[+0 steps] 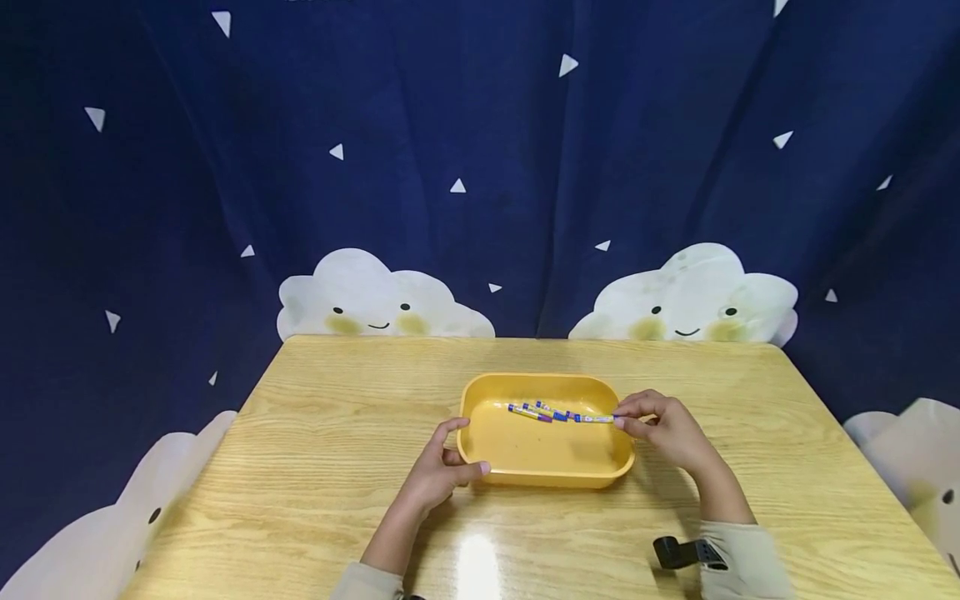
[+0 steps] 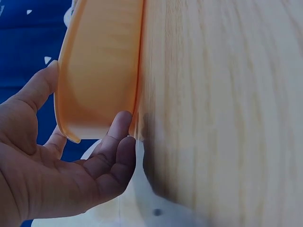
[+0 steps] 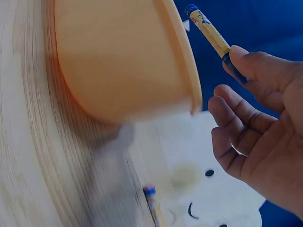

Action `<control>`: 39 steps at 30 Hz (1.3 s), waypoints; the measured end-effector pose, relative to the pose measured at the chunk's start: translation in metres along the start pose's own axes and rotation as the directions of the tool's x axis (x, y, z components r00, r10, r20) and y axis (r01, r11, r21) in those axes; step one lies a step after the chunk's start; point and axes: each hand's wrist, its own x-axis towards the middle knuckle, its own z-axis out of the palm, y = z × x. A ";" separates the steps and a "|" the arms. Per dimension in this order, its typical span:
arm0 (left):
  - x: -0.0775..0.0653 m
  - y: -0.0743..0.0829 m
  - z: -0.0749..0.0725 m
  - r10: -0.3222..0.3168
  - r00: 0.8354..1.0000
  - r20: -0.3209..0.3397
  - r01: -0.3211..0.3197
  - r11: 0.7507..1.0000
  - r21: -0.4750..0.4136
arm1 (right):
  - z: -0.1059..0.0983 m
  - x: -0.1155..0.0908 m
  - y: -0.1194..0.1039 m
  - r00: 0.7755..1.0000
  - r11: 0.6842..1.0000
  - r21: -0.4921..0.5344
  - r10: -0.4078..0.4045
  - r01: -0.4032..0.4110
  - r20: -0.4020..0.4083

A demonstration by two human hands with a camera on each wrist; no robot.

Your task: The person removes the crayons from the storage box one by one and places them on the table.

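Observation:
A yellow plastic tray [image 1: 525, 479] sits on the wooden table, with several short marker pens [image 1: 532, 412] lying in its back half. My left hand [image 1: 438, 475] grips the tray's front left corner, thumb on the front rim and a finger on the left rim. In the left wrist view, the left hand [image 2: 71, 161] holds the tray wall [image 2: 99, 71]. Over the right rim, my right hand [image 1: 663, 425] pinches a marker pen [image 3: 208, 30] between thumb and forefinger. That pen has a yellow printed barrel and blue ends; the other fingers curl loosely.
Another marker pen [image 3: 152, 203] appears past the tray in the right wrist view. The wooden table [image 1: 337, 417] backs onto a dark blue curtain [image 1: 405, 167] with white triangles. White smiling cloud cutouts [image 1: 375, 292] line the table's edges.

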 end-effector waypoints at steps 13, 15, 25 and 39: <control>0.001 -0.003 -0.001 -0.011 1.000 0.005 0.011 1.000 0.025 | -0.036 -0.016 0.028 0.997 0.995 -0.087 0.054 -0.059 -0.049; 0.001 -0.003 -0.001 -0.008 1.000 0.006 0.008 1.000 0.019 | -0.043 -0.017 0.034 0.996 0.993 -0.089 0.074 -0.079 -0.052; 0.001 -0.002 0.000 0.008 1.000 0.016 -0.008 1.000 0.005 | -0.069 -0.030 0.063 0.984 0.977 -0.117 0.170 -0.176 -0.061; 0.001 -0.003 0.000 0.002 1.000 0.003 -0.002 1.000 -0.011 | -0.065 -0.046 0.102 0.952 0.950 -0.075 0.306 -0.303 0.034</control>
